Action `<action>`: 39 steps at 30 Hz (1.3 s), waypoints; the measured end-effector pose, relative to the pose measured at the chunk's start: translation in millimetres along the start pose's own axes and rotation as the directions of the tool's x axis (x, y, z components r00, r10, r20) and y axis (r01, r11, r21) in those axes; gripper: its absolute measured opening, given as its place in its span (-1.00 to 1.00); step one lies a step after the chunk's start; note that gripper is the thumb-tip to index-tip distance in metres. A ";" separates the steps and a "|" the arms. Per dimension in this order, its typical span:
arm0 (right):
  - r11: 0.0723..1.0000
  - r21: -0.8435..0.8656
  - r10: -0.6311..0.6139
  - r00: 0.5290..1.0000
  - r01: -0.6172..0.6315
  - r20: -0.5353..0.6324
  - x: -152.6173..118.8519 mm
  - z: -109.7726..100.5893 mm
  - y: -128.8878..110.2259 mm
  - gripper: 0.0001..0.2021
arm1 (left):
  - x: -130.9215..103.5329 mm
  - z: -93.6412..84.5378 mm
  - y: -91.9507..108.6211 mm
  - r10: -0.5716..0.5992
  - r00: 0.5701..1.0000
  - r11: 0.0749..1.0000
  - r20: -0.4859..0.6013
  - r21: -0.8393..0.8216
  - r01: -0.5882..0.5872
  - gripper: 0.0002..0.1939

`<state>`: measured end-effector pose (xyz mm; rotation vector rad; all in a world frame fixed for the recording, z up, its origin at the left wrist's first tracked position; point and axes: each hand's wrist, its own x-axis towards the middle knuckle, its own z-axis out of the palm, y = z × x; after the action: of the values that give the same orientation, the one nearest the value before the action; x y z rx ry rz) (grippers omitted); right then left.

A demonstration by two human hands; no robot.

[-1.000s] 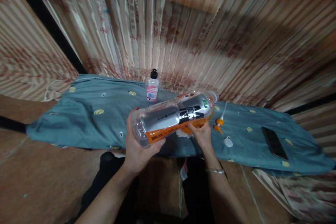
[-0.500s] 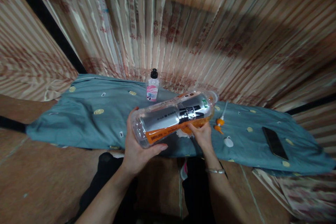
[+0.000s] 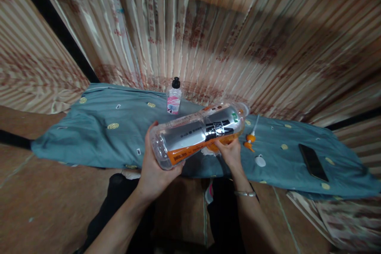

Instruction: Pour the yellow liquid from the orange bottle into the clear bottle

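A large clear plastic bottle [image 3: 190,133] with a silver and orange label lies tilted in the air, its neck up to the right. My left hand [image 3: 156,170] grips its base end from below. My right hand [image 3: 230,152] has its fingers wrapped round an orange bottle [image 3: 216,147] under the neck end, mostly hidden by the large one. Whitish material shows on that orange bottle's near side. An orange pump top [image 3: 249,141] with a clear tube lies to the right, near a round white cap [image 3: 260,161].
A small bottle [image 3: 174,99] with a black cap and pink label stands on the teal cloth [image 3: 98,127]. A black phone [image 3: 313,162] lies at the right. Pleated curtains [image 3: 193,27] hang behind; black bars flank the cloth.
My left thumb has drawn in closer against the large bottle's base. The whole view has shifted very slightly; the bottles otherwise keep nearly the same pose.
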<state>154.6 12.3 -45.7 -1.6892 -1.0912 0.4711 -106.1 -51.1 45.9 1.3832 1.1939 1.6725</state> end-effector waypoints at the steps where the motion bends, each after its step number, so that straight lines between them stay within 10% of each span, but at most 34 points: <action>1: 1.000 -0.001 -0.006 1.000 0.006 0.001 0.1 -0.4 -0.4 -0.39 | -0.4 -0.3 -0.4 -0.011 1.000 1.000 0.000 -0.009 0.011 0.00; 14: 0.999 -0.001 -0.039 0.999 0.039 -0.010 0.8 0.2 3.2 -0.39 | -3.6 -3.7 -1.9 -0.165 0.984 0.978 0.070 -0.119 0.173 0.18; 39: 1.000 0.005 -0.011 1.000 0.011 -0.020 -2.1 -1.1 -11.6 -0.45 | -2.1 -5.9 -4.3 -0.005 1.000 0.991 0.024 0.135 0.002 -0.15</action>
<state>149.3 10.6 -35.2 -1.6795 -1.0838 0.4484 -111.6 -52.8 41.0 1.4771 1.3154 1.5929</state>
